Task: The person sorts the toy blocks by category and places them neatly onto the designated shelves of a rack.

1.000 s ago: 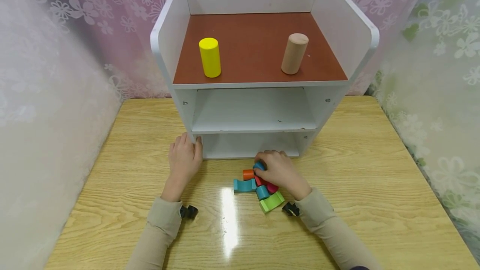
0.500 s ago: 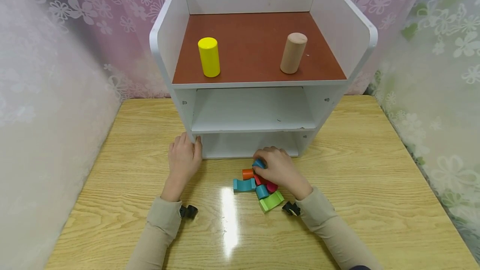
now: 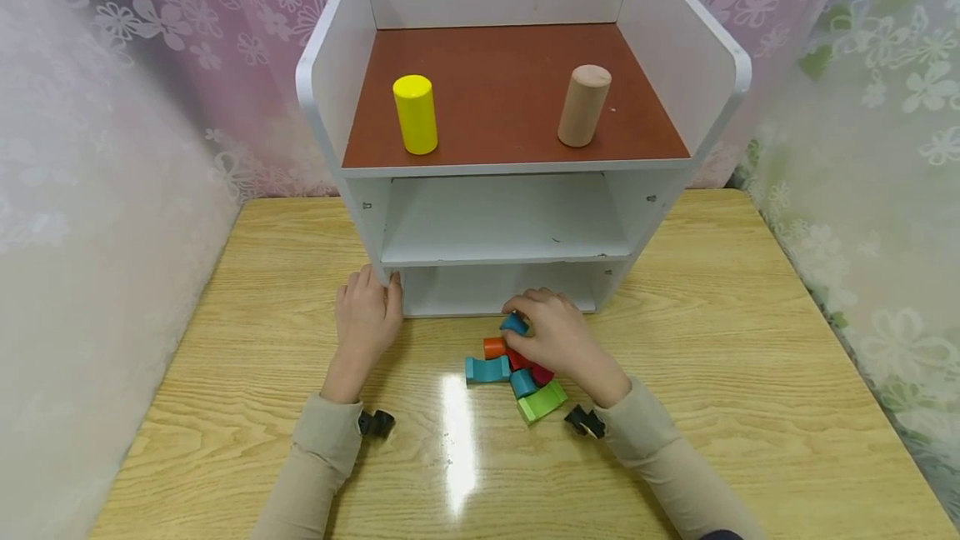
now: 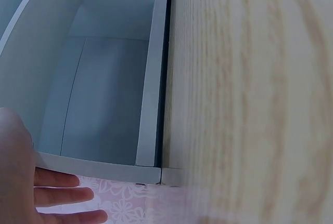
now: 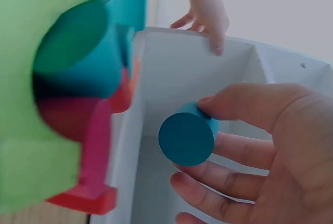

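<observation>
My right hand (image 3: 555, 336) pinches a small blue cylinder block (image 5: 187, 138) between thumb and fingers, just in front of the shelf's bottom compartment. Below it lies a little pile of blocks: an orange cylinder (image 3: 494, 347), a teal arched block (image 3: 487, 370), another blue cylinder (image 3: 523, 383), a green arched block (image 3: 543, 402), and red and magenta pieces (image 5: 96, 151) partly hidden by the hand. With thumb inside and fingers outside, my left hand (image 3: 367, 315) holds the lower left side panel of the white shelf unit (image 3: 506, 261).
On the shelf's brown top stand a yellow cylinder (image 3: 416, 115) at left and a plain wooden cylinder (image 3: 584, 107) at right. The unit stands on a wood-grain table (image 3: 750, 407), with flowered curtains (image 3: 172, 40) behind and at both sides.
My right hand has risen slightly and shifted toward the shelf, bringing the pinched blue cylinder off the pile. The left hand stays at the side panel.
</observation>
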Motion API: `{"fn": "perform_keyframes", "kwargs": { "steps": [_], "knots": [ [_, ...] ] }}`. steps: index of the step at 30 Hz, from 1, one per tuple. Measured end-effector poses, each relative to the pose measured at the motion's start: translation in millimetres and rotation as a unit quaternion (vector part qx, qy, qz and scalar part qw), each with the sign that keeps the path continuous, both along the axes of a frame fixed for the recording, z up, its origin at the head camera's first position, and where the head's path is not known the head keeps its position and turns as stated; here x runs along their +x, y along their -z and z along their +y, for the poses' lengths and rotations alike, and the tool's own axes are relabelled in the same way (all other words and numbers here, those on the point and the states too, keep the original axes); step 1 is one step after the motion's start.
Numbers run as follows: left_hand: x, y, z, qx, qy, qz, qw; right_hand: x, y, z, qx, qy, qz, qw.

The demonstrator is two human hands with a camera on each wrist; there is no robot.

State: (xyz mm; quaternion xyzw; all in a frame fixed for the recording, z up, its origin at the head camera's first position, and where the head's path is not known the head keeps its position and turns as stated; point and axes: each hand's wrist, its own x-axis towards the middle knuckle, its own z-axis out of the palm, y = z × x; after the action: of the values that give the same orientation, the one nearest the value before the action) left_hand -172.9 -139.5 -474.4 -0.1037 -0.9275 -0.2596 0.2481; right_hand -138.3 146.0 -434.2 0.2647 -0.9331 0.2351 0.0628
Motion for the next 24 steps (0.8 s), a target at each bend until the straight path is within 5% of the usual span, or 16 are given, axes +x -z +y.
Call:
{"fn": "perform_keyframes", "kwargs": {
  "steps": [24],
  "knots": [
    [-0.8, 0.0, -0.7, 0.000, 0.003, 0.004, 1.0000, 22.8, -45.8, -7.2, -0.089, -0.075, 0.086, 0.990]
  ]
}}
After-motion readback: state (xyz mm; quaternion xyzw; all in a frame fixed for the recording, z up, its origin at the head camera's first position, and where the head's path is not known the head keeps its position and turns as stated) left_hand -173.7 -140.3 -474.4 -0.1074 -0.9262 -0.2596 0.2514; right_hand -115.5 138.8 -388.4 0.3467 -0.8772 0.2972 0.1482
